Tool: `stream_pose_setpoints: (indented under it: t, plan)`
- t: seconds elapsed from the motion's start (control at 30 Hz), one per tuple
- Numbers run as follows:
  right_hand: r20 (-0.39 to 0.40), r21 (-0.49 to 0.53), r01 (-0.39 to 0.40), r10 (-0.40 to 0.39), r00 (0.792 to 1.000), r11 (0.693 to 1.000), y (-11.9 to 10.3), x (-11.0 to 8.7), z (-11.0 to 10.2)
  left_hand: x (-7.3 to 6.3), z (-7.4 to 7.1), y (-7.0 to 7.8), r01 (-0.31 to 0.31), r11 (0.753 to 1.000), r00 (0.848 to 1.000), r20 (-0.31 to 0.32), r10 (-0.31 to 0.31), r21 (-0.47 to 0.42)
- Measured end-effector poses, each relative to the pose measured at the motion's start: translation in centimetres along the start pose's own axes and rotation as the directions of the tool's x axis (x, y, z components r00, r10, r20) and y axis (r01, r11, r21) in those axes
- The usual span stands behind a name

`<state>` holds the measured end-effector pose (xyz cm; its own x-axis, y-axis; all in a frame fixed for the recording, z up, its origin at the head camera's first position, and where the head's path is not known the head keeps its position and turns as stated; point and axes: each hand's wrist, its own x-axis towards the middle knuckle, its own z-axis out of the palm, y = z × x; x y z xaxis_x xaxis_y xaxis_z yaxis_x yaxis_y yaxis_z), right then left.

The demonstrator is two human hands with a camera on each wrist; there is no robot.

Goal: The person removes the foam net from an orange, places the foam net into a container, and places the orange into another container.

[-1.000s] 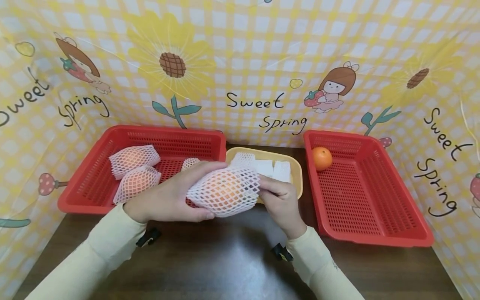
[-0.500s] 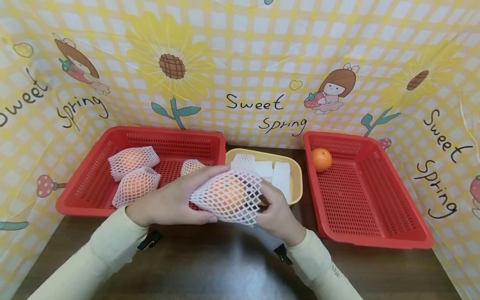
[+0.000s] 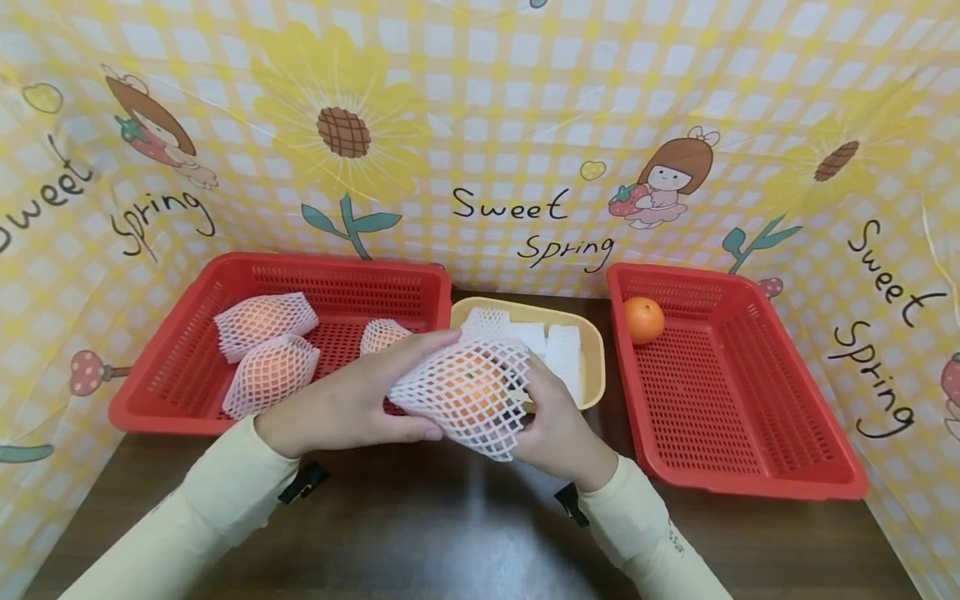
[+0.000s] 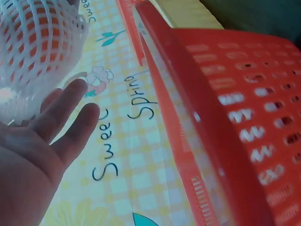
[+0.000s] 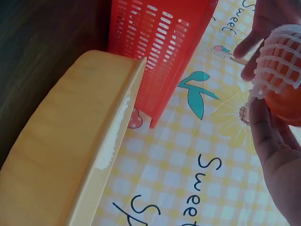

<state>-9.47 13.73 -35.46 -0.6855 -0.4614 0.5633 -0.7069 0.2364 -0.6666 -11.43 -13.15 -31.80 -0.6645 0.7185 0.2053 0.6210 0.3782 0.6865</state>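
Observation:
My left hand grips an orange in a white foam net sleeve from its left side, thumb in front. At the right end, the fingers of my right hand pinch the edge of the sleeve's wide mouth. In the right wrist view, part of the fruit's bare orange skin shows beyond the mesh. The left wrist view has the sleeve above my left hand's spread lower fingers. Both hands hold it up in front of the baskets; some fingertips are hidden behind the mesh.
The left red basket contains several sleeved oranges, including one sleeved orange near its front. A yellow tray bears folded white foam sleeves. One bare orange lies in the right red basket. Patterned cloth stands behind.
The sleeved orange has shifted slightly right and down. My right fingers have spread the sleeve's right end, so its mouth is wider and turned more towards me.

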Motion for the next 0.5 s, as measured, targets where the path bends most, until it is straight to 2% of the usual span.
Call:
stream_pose_setpoints:
  t: [0.07,0.17,0.37,0.5]
  plan:
    - [-0.010,0.015,0.010,-0.010,1.000,1.000,0.03,0.08,-0.18,-0.15,-0.09,-0.11,0.019,1.000,0.999,-0.030,-0.019,0.014]
    - [-0.014,0.038,-0.013,0.013,1.000,0.999,0.22,0.09,-0.35,-0.14,-0.15,-0.18,0.035,0.999,0.997,-0.067,-0.035,-0.010]
    - [0.002,0.048,-0.067,0.067,0.998,0.997,0.40,0.08,-0.33,0.03,0.26,-0.20,-0.012,0.996,0.992,-0.124,0.001,-0.087]
    - [0.016,0.067,-0.114,0.113,0.993,0.991,0.12,0.15,-0.39,-0.05,0.74,-0.20,-0.063,0.995,0.979,-0.200,0.046,-0.081]
